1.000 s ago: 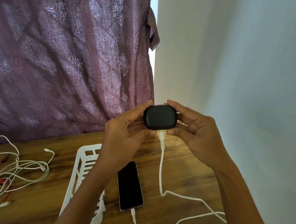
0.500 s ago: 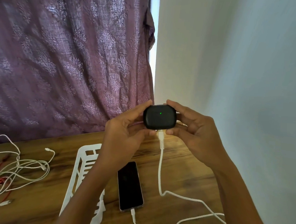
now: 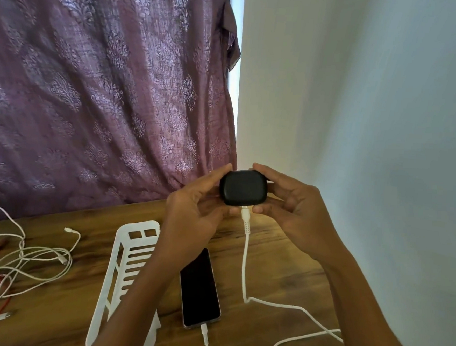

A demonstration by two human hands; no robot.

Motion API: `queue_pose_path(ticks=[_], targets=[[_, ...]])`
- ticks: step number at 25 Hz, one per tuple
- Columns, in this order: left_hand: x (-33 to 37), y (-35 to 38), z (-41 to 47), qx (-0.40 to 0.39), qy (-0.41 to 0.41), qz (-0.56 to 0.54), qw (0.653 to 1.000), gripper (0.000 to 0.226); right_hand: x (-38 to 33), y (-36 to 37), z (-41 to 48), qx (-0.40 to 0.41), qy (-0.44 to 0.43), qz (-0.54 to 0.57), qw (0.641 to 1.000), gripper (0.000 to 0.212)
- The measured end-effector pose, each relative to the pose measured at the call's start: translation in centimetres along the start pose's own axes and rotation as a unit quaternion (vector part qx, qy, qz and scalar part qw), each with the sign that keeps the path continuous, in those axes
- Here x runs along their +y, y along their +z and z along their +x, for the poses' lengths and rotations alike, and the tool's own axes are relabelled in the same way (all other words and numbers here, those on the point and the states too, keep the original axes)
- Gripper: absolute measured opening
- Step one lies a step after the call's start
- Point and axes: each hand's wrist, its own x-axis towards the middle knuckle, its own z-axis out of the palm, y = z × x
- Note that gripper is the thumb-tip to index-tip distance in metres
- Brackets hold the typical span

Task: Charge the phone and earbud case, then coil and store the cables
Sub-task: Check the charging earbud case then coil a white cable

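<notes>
Wall (image 3: 359, 128) closes in to the right of our grip, and a purple curtain (image 3: 105, 96) hangs behind it and to its left. Open room lies below it and toward us, over the tabletop (image 3: 281, 279), whose far edge meets the curtain just under the grip. Below the grip, the phone (image 3: 200, 287) lies flat with a white cable (image 3: 206, 338) in its near end. A white rack (image 3: 126, 263) sits just left of the phone, and a tangle of loose cables (image 3: 26, 261) lies well off to the left.

The green light that glowed on the earbud case (image 3: 243, 187) half a second ago is dark now, and our hands have not shifted.

Our left hand (image 3: 194, 211) and right hand (image 3: 291, 212) both curl round the case, pinching it from either side above the tabletop. A second white cable (image 3: 245, 255) is plugged into its underside and hangs straight down from the grip.
</notes>
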Motion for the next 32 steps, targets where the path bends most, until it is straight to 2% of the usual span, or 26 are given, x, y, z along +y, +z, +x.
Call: queue_pose_path(ticks=[4, 9, 16, 20, 24, 32], targets=[[-1.9, 0.5, 0.5, -0.009, -0.03, 0.01, 0.999, 0.066, 1.8, 0.3, 0.6, -0.008, 0.025, 0.006, 1.0, 0.062], [-6.5, 1.7, 0.7, -0.016, -0.09, 0.09, 0.992, 0.064, 7.2, 1.7, 1.6, -0.035, 0.073, -0.041, 0.996, 0.056], [-15.4, 4.6, -0.3, -0.07, -0.206, 0.183, 0.959, 0.058, 16.6, 4.1, 2.0, -0.114, 0.189, -0.14, 0.965, 0.06], [-18.2, 5.7, 0.1, -0.11, -0.245, 0.249, 0.93, 0.058, 19.7, 4.9, 2.4, -0.148, 0.246, -0.155, 0.945, 0.058], [-19.7, 6.3, 0.9, -0.151, -0.248, 0.351, 0.89, 0.055, 22.3, 5.7, 2.6, -0.161, 0.253, -0.185, 0.936, 0.051], [-20.8, 6.4, 0.7, -0.176, -0.229, 0.42, 0.861, 0.055, 23.3, 6.0, 2.6, -0.163, 0.241, -0.207, 0.934, 0.056]])
